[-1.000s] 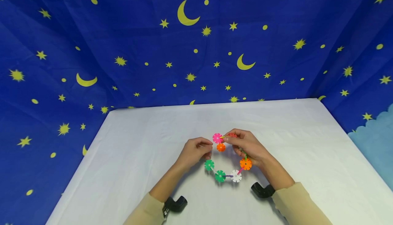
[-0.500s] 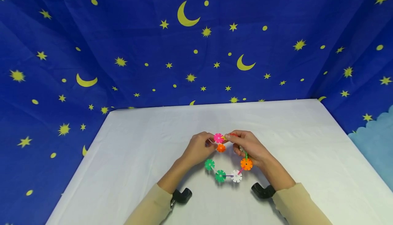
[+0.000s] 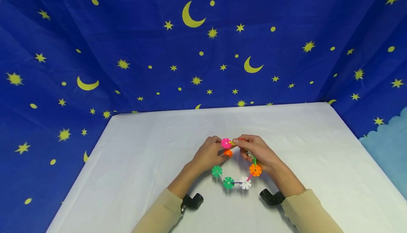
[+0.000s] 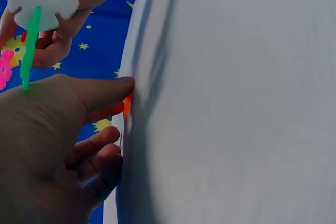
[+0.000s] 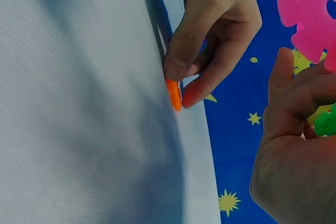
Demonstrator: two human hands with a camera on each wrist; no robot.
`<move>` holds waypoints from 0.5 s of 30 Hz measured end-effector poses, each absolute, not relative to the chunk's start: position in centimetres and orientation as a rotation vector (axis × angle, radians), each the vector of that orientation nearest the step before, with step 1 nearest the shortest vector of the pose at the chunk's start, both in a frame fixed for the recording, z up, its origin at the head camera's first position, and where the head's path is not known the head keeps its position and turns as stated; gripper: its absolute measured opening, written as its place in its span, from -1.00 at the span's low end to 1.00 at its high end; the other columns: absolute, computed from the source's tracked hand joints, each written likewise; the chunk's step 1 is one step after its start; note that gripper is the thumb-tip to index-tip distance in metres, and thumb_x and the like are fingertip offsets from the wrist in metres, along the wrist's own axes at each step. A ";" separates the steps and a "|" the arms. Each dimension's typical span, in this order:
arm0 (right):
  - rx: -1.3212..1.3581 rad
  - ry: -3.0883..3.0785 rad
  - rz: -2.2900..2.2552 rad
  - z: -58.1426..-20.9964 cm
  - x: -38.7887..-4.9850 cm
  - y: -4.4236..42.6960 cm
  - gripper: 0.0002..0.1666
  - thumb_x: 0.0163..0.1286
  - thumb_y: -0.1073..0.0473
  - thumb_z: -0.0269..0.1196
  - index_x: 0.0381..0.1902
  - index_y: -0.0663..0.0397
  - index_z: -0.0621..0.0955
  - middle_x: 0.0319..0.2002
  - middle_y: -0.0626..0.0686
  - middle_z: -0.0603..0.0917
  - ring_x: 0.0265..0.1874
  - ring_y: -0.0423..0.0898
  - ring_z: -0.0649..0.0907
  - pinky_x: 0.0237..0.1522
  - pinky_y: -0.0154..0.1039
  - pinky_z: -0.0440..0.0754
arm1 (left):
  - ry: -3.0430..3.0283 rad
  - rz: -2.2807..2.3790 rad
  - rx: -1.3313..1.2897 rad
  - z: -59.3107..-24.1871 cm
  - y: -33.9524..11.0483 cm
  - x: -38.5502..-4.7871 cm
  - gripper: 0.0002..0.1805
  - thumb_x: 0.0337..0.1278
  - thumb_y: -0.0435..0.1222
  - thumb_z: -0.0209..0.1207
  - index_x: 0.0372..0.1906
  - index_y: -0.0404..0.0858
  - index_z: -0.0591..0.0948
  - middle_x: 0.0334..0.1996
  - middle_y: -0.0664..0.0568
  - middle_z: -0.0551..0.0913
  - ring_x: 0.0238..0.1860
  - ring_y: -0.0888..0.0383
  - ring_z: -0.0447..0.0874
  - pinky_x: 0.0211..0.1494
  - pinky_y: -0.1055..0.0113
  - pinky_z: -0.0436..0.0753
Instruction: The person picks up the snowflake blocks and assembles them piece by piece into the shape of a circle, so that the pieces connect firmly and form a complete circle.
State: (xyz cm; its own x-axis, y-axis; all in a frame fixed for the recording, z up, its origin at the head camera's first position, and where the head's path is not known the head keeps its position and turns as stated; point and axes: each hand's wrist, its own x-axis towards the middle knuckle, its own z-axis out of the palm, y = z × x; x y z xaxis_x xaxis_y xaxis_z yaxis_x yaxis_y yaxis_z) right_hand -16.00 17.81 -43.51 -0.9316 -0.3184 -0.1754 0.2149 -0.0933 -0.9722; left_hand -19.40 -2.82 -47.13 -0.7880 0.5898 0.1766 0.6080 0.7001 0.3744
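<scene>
Toothed plastic discs are linked into a curved chain, seen in the head view. My right hand (image 3: pixel 260 152) grips its upper end by the red and yellow discs, partly covered by the fingers. At that end hangs a pink disc (image 3: pixel 226 143). Round the curve come a light green disc (image 3: pixel 254 160), an orange disc (image 3: pixel 255 169), a white disc (image 3: pixel 245 183) and two darker green discs (image 3: pixel 228 183). My left hand (image 3: pixel 206 155) pinches a separate orange disc (image 5: pixel 174 95) between thumb and finger, just below the pink one. The right wrist view shows it edge-on.
A white-covered table (image 3: pixel 152 148) lies beneath both hands. Behind and beside it hangs a blue cloth (image 3: pixel 152 42) with yellow moons and stars. Black curved wrist mounts stick out by the left forearm (image 3: pixel 193 201) and the right forearm (image 3: pixel 270 197).
My left hand has moved right to the loose orange disc and taken hold of it; the disc now looks slightly tilted. The right hand and the chain have stayed almost still.
</scene>
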 end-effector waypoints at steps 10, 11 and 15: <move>-0.117 1.887 -2.076 -43.3 -15.9 17.8 -0.53 0.34 -0.03 0.27 -0.03 0.26 0.56 -0.48 0.11 0.54 -0.74 -0.13 0.39 -0.70 -0.38 0.37 | -2.827 -0.715 -0.965 -47.3 -2.6 -18.8 -0.78 0.03 -0.10 0.37 -0.23 -0.10 0.71 -0.25 0.11 0.60 -0.19 0.12 0.45 -0.12 0.34 0.50; -0.126 1.894 -2.071 -43.3 -15.8 17.9 -0.53 0.35 -0.03 0.26 -0.02 0.27 0.57 -0.48 0.10 0.54 -0.74 -0.13 0.39 -0.69 -0.38 0.37 | -2.819 -0.710 -0.970 -47.3 -2.5 -18.8 -0.77 0.03 -0.11 0.37 -0.22 -0.10 0.71 -0.27 0.12 0.60 -0.21 0.13 0.45 -0.14 0.35 0.49; -0.140 1.901 -2.049 -43.4 -15.8 17.8 -0.52 0.34 -0.04 0.27 -0.05 0.29 0.58 -0.50 0.19 0.51 -0.72 -0.11 0.41 -0.69 -0.37 0.39 | -2.813 -0.708 -0.971 -47.4 -2.3 -18.7 -0.75 0.03 -0.14 0.37 -0.16 -0.10 0.70 -0.35 0.14 0.58 -0.27 0.15 0.45 -0.20 0.36 0.48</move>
State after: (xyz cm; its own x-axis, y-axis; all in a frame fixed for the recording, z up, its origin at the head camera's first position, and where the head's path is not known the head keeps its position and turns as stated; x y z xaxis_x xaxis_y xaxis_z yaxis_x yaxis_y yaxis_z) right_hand -15.82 17.82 -43.44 -0.9367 -0.3126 -0.1576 0.1805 -0.0456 -0.9825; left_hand -18.68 -2.35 -47.36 -0.7952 0.5639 0.2228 0.6022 0.6917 0.3987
